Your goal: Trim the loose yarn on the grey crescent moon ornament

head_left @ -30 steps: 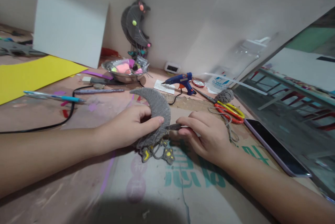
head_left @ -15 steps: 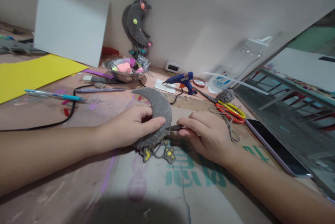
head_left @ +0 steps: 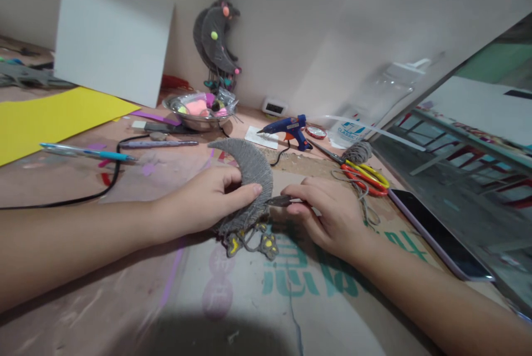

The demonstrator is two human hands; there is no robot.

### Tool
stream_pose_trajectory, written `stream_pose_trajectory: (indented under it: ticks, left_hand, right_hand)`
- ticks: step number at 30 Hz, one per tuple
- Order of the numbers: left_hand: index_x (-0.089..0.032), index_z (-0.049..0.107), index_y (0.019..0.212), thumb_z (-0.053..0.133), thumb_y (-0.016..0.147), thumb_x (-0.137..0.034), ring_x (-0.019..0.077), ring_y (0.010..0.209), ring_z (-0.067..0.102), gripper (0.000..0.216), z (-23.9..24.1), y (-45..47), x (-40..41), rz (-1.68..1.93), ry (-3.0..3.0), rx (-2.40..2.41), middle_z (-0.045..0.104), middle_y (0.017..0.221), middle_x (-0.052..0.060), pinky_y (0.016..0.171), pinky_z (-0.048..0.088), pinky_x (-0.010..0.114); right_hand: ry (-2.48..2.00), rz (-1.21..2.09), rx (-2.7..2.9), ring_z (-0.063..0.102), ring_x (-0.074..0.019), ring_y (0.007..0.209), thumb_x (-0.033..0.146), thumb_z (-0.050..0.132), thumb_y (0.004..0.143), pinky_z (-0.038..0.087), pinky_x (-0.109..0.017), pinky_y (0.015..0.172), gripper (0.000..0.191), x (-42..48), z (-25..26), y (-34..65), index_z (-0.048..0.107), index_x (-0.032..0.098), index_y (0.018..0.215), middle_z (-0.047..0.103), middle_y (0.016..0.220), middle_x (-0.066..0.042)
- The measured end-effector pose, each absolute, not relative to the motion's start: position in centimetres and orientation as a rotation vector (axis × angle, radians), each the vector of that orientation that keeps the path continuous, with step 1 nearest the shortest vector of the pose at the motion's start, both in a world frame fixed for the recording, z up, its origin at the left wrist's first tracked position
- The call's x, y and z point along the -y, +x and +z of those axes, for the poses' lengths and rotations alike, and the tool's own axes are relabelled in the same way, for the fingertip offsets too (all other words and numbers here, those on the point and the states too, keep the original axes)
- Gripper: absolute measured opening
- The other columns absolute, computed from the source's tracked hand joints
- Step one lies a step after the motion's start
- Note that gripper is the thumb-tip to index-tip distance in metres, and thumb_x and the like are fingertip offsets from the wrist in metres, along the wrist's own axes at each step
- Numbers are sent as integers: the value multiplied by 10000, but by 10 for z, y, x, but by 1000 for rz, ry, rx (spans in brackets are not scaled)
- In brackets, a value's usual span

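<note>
A crescent moon wrapped in grey yarn (head_left: 255, 170) stands tilted over the cardboard. My left hand (head_left: 216, 195) grips its middle, thumb across the front and the other fingers partly hidden behind. From its lower end hang small grey charms with yellow patches (head_left: 269, 246) on cords. My right hand (head_left: 328, 212) pinches a small dark pointed tool (head_left: 279, 201), whose exact kind I cannot make out. The tool's tip is at the moon's right edge, and whether it touches the yarn is unclear.
Beyond the moon lie a blue glue gun (head_left: 288, 130) and a metal bowl of soft colourful pieces (head_left: 199, 119). At right are scissors (head_left: 368, 176), a grey yarn ball (head_left: 357, 152) and a phone (head_left: 440, 234). Pens (head_left: 87, 151) and a black cable (head_left: 114, 178) are at left.
My right hand and the dark tool have shifted very slightly, with more of the tool showing between the fingers. The left hand and the moon are almost unmoved.
</note>
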State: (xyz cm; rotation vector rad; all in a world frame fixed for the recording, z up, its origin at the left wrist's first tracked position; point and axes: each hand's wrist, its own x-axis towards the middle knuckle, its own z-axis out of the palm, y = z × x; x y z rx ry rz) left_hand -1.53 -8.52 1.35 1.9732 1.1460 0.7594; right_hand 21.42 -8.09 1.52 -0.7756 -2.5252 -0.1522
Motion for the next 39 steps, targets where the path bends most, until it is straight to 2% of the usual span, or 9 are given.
stream_pose_trajectory:
  ticks: [9,22,39]
  left_hand:
    - [-171,454,553,433,848,-416,91,482,351,384,12,-15,84,725,2001,-1163,378,524,-45,434,271,207]
    - [-173,443,545,434,836,-420,93,486,359,382,12,-15,84,690,2012,-1154,383,522,-42,437,269,210]
    - [-175,421,552,443,845,-405,93,490,365,373,11,-15,84,696,1967,-1104,376,528,-49,445,267,213]
  right_hand:
    - [-760,-182,2533,452,-131,605,306,452,907,320,-255,579,220,82,15,212,603,148,927,539,687,-21]
    - [-748,-387,2588,457,-145,631,299,453,905,305,-272,584,219,82,19,212,619,156,910,557,693,-25]
    - [-704,-400,2597,458,-141,599,316,451,914,304,-268,562,235,81,21,210,619,153,887,562,661,-18]
